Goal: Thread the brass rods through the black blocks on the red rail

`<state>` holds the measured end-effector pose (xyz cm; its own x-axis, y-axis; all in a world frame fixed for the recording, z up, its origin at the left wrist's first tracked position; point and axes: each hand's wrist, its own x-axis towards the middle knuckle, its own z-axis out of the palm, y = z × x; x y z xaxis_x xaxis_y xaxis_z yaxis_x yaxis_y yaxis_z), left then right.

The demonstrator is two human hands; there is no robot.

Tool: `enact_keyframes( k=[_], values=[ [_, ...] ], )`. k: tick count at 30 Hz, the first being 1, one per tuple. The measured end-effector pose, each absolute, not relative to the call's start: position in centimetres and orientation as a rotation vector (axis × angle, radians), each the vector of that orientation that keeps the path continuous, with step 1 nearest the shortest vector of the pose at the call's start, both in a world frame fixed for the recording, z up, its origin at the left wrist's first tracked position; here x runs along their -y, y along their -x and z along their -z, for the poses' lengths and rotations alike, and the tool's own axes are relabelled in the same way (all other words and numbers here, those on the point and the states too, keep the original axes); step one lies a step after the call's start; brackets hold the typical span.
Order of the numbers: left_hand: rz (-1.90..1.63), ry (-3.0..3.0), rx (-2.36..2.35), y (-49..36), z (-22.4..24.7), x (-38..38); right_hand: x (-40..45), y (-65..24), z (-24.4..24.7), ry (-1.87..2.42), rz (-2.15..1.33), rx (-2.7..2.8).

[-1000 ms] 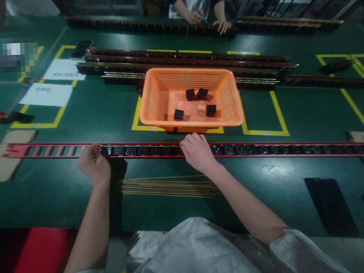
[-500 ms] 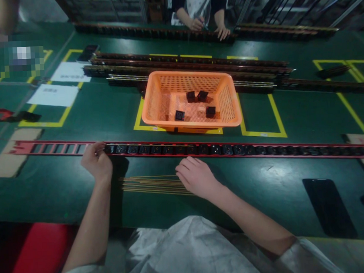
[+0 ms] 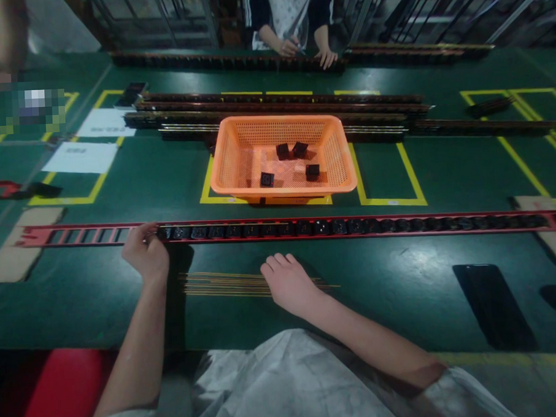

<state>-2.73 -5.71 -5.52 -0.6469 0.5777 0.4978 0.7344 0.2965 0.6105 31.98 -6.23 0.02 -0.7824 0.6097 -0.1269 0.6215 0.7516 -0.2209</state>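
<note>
A long red rail (image 3: 398,225) lies across the green table, filled with black sockets (image 3: 242,231) except for empty slots at its left end. My left hand (image 3: 144,254) rests on the rail where the sockets end, fingers curled over its edge. My right hand (image 3: 288,283) lies flat on a bundle of thin brass strips (image 3: 217,284) in front of the rail, fingers together on the strips. Behind the rail stands an orange basket (image 3: 225,168) with several loose black sockets (image 3: 266,179) in it.
More long rails (image 3: 278,107) lie stacked behind the basket. White papers (image 3: 80,157) sit at the left, cardboard pieces under the rail's ends, a black phone (image 3: 491,303) at the right. Another person's hands (image 3: 327,57) work at the far edge. Yellow tape marks squares.
My right hand has left the rail and drawn back toward me onto the brass strips. My left hand has stayed on the rail.
</note>
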Motion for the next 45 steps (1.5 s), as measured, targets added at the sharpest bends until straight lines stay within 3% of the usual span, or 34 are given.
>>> enact_keyframes(
  k=[26,37,45],
  values=[
    [1.297,1.219,2.396,2.5,5.4,5.8,6.6,-29.1,-2.2,-0.775,0.383,-2.860],
    [1.412,1.114,2.465,2.0,4.9,5.8,5.8,-28.6,-1.5,-0.689,0.614,-2.783],
    [1.473,1.089,2.424,2.3,5.3,5.9,6.7,-29.2,-0.8,-0.738,0.514,-2.936]
  ],
)
